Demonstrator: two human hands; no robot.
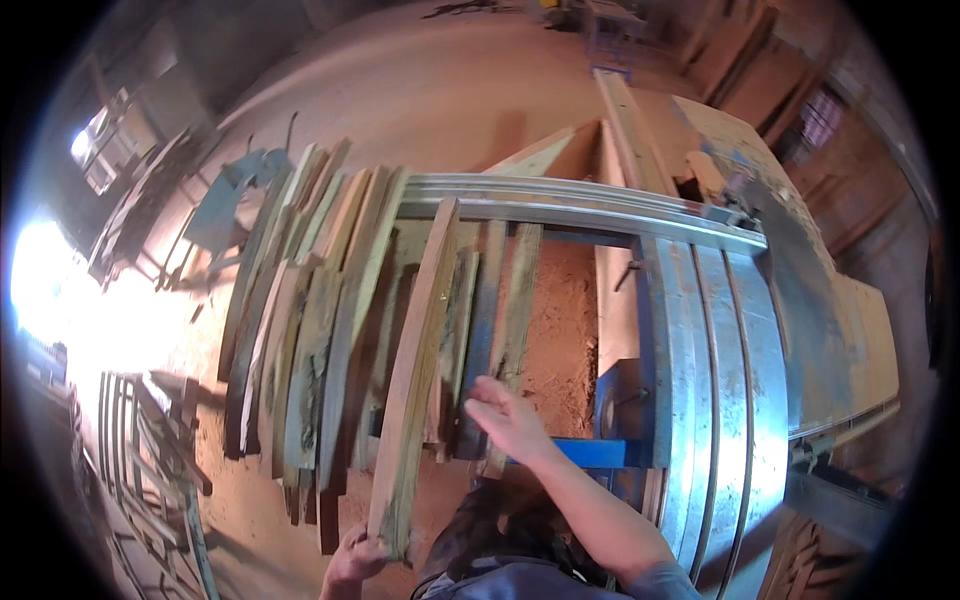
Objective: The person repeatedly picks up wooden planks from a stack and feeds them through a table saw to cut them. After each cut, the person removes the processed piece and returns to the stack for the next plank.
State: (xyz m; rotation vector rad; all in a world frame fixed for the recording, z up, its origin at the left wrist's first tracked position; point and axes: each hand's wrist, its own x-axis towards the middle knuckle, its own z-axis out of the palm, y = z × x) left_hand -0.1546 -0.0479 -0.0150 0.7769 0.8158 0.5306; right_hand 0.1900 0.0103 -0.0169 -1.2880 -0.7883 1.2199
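Gripping plank [415, 350] at nr end, L fingers [371, 549]; R fingers [487, 408] extended, to its rt

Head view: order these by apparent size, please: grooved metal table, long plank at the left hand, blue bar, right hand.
1. Grooved metal table
2. Long plank
Blue bar and right hand: smallest, too alike to rank.

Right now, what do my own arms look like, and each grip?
The left grip and right grip are bare hands, with no gloves. The right forearm is uncovered, with no watch or band showing, below a grey-blue sleeve that ends around the elbow. Your left forearm is mostly cut off by the picture's edge, so I can't see its sleeve.
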